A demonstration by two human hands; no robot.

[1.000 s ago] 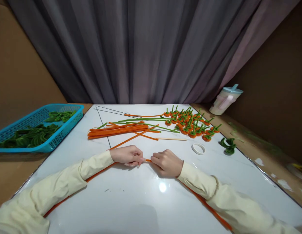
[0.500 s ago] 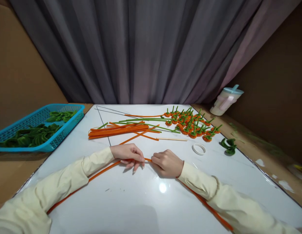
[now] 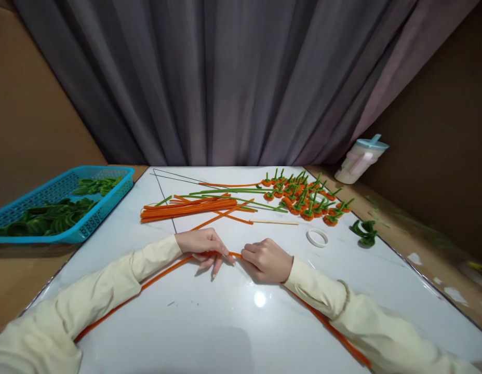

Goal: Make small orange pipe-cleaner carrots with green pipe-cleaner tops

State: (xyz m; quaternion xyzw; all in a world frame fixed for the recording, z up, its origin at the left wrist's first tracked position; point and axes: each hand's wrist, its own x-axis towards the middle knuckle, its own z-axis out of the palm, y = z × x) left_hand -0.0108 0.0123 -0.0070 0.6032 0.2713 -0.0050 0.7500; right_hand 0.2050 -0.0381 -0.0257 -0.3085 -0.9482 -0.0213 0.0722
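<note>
An orange pipe cleaner (image 3: 166,271) runs beneath both forearms and arches up through my two hands. My left hand (image 3: 204,246) pinches it between thumb and forefinger, the other fingers hanging loose below. Close by on the right, my right hand (image 3: 267,261) is closed round the same strand, palm down, with its fingertips hidden. A short piece of orange shows in the gap between the hands. Just beyond lies a bundle of orange pipe cleaners (image 3: 188,210), with green pipe cleaners (image 3: 225,191) behind it.
Several small orange pumpkin shapes with green stems (image 3: 308,213) stand at the back right. Near them lie a white ring (image 3: 317,238), a thin wooden stick (image 3: 276,223) and dark green curls (image 3: 365,234). A blue basket (image 3: 83,228) holds green pieces at left; a tumbler (image 3: 360,160) stands at right.
My left thumb and fingers have shifted slightly along the orange strand towards the right, with the loose fingers a little more spread. My right hand has hardly moved.
</note>
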